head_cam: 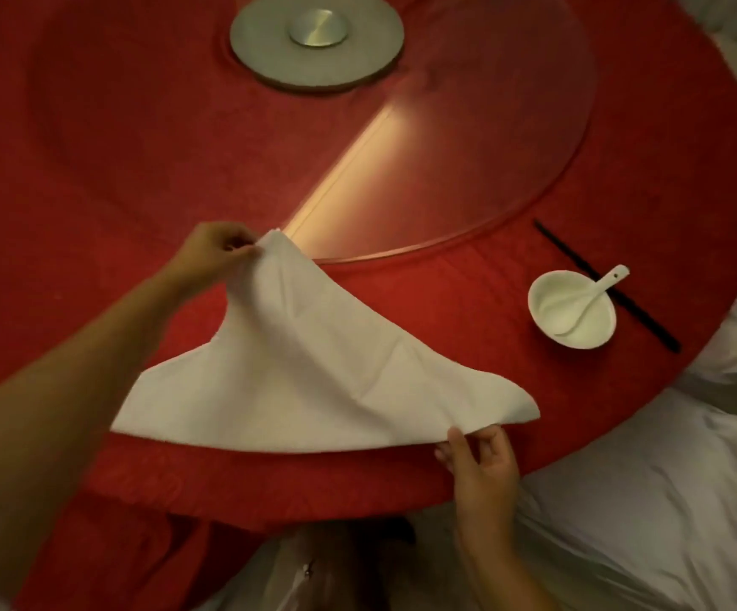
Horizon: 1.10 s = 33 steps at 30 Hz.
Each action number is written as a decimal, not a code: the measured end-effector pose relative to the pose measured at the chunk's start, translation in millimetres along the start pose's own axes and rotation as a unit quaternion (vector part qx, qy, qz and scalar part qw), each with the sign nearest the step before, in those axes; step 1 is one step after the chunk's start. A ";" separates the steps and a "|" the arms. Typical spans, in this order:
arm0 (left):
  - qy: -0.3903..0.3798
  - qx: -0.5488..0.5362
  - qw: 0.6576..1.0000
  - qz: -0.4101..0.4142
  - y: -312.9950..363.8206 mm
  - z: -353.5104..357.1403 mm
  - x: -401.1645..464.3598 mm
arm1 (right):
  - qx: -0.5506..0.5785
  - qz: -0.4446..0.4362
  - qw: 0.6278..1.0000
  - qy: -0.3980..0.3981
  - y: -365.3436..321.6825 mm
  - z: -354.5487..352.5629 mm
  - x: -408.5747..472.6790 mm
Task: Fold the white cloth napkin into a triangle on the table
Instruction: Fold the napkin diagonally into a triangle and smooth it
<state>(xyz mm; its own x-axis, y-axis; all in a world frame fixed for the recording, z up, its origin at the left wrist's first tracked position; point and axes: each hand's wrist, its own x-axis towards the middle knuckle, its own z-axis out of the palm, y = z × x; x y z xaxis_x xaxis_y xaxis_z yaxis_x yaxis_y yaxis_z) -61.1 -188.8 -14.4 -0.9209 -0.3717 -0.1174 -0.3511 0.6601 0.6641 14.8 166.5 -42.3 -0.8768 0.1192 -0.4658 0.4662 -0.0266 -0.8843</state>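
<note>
My left hand (219, 249) pinches the top corner of the white napkin (314, 368) and lifts it at centre frame, fingers clenched on the cloth. My right hand (479, 456) grips the napkin's lower right corner near the counter (446, 302) rim. The napkin's long bottom edge lies along the red cloth, close to the near rim. Right of it, well apart, sits a white bowl (547, 319) with a spoon (596, 297), chopsticks (648, 321) just behind. The glass turntable (468, 169) edge curves just beyond the lifted corner.
</note>
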 end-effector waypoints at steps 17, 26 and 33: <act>0.062 0.188 0.974 0.112 20.2 139.1 -63.1 | -0.040 0.113 0.986 0.113 4.4 -49.4 71.2; -0.037 0.266 0.961 0.065 33.0 212.1 -114.0 | -0.068 0.035 0.992 0.105 4.2 -75.6 91.0; -0.014 0.253 0.966 0.046 34.2 210.8 -114.8 | -0.141 -0.005 0.983 0.116 4.0 -94.9 106.1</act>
<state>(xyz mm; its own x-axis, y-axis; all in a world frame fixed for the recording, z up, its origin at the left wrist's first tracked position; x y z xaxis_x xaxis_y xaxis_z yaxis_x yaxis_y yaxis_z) -3.1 14.0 -133.9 -0.9538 -0.2832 -0.1006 -0.2991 0.9268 0.2271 -65.1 273.2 -92.2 -0.8465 0.3418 -0.4081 0.5003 0.2490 -0.8293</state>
